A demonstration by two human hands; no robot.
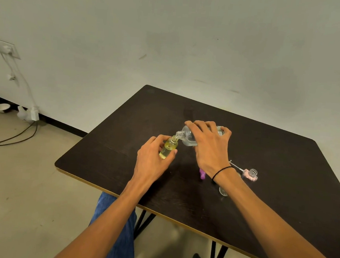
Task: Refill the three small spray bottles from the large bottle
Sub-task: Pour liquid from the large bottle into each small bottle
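My left hand (152, 160) grips a small yellow-tinted bottle (168, 149), held uncapped and tilted slightly over the dark table (123, 145). My right hand (209, 146) holds the large clear bottle (187, 136) tipped on its side, its open neck touching the small bottle's mouth. A small pink bottle (250, 174) stands uncapped to the right, with a spray head and white tube (236, 166) lying beside it. A purple piece (202, 174) shows under my right wrist, mostly hidden.
A small clear cap (223, 191) lies near my right forearm. The table's front edge runs close to my knees. On the floor at left lie cables, a power strip (34, 114) and a white bowl (2, 107).
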